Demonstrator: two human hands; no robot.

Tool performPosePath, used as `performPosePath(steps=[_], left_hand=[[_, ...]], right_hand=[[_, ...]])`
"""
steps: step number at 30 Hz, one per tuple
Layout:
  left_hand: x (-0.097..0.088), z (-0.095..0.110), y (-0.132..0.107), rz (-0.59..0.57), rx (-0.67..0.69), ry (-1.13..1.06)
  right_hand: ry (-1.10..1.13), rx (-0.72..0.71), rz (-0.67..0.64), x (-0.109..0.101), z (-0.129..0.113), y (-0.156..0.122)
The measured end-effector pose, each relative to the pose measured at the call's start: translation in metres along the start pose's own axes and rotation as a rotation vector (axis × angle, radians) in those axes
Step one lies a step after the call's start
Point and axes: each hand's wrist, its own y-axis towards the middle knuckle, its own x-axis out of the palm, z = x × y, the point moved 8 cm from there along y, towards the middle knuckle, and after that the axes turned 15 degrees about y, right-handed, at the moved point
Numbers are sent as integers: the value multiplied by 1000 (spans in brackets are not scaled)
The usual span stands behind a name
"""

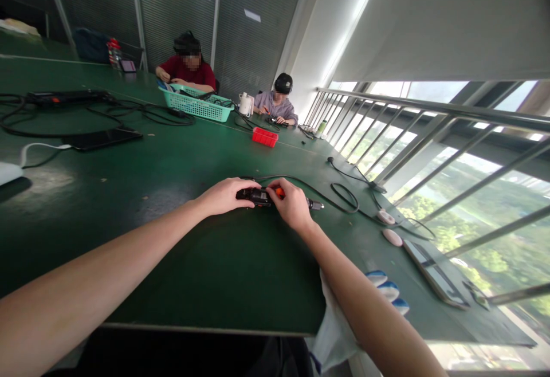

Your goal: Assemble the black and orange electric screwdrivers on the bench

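Observation:
A slim black rotary tool (259, 196) lies sideways on the green table in front of me. Its metal chuck and tip point right, and a dark cord runs behind it. My left hand (232, 195) grips its left end, thumb on the near side. Closed over the part near the chuck is my right hand (291, 202), with its thumb and fingertips at the tool's top. Beside those fingers shows a small orange piece (280, 192); whether it belongs to the tool I cannot tell. My palms hide parts of the body.
Farther back stand a red tray (265, 137) and a mint basket (195, 103) with cords. Two people sit across the table. A black phone (106, 138) lies left. White-and-blue gloves (387, 289), another phone (435, 274) and cables lie right, beside the metal railing (423, 116).

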Motion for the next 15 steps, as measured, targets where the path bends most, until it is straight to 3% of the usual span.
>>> performPosePath(steps=[8, 15], left_hand=[[-2, 2, 0, 2, -4, 17], [-1, -2, -1, -13, -32, 33]], right_hand=[[31, -18, -43, 1, 0, 2], [-35, -47, -203, 2, 1, -2]])
